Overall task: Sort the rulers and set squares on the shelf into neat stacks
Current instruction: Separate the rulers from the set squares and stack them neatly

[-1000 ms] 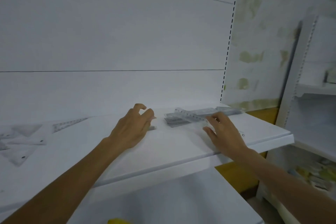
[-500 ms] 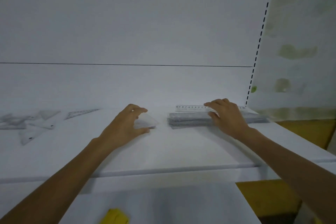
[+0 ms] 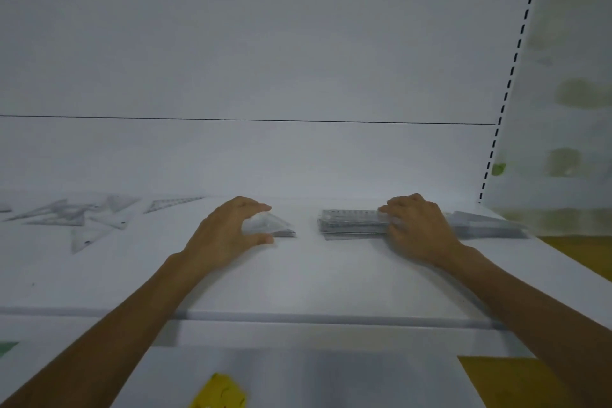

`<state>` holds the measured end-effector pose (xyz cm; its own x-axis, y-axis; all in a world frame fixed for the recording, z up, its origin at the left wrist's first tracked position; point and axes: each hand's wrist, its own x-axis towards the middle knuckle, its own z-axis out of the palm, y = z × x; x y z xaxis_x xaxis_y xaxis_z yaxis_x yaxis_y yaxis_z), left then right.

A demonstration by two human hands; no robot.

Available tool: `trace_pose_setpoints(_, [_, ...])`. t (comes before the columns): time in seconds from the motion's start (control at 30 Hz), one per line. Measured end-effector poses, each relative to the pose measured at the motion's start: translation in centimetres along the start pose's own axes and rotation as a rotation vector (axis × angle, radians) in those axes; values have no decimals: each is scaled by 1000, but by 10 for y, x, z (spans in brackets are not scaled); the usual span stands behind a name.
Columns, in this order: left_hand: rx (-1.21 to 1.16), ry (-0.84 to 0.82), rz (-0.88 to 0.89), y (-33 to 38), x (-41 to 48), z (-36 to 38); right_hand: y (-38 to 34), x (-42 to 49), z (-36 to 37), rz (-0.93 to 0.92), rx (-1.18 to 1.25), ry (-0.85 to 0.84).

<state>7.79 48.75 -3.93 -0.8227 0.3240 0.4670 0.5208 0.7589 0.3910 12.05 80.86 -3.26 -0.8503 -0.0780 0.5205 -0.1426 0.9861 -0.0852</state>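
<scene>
A stack of clear rulers (image 3: 351, 222) lies along the back of the white shelf (image 3: 314, 278), right of centre. My right hand (image 3: 418, 228) lies over the stack's middle, fingers curled round its far edge. A small stack of clear set squares (image 3: 275, 226) sits just left of the rulers. My left hand (image 3: 228, 232) cups that stack between thumb and curled fingers. Several loose set squares (image 3: 76, 220) lie scattered at the far left of the shelf.
The shelf's white back panel (image 3: 265, 60) rises right behind the stacks. A slotted upright (image 3: 510, 76) marks the shelf's right end, with a stained wall beyond. A lower shelf (image 3: 298, 374) below carries a yellow item (image 3: 220, 391).
My right hand laid the ruler it held onto the ruler stack and now grips the stack. My left hand stays on the set squares. The view has swung right and closer.
</scene>
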Motion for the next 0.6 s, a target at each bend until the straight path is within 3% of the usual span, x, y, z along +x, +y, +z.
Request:
trace_pose_setpoints(0.13, [-85, 17, -21, -8, 9, -9, -38, -9, -1, -68, 96, 79])
trace_pose_setpoints(0.33, [-268, 9, -45, -21, 25, -14, -131, -25, 14, -164, 158, -245])
trace_pose_setpoints(0.6, [-403, -8, -24, -25, 48, -7, -147, -25, 17, -94, 198, -246])
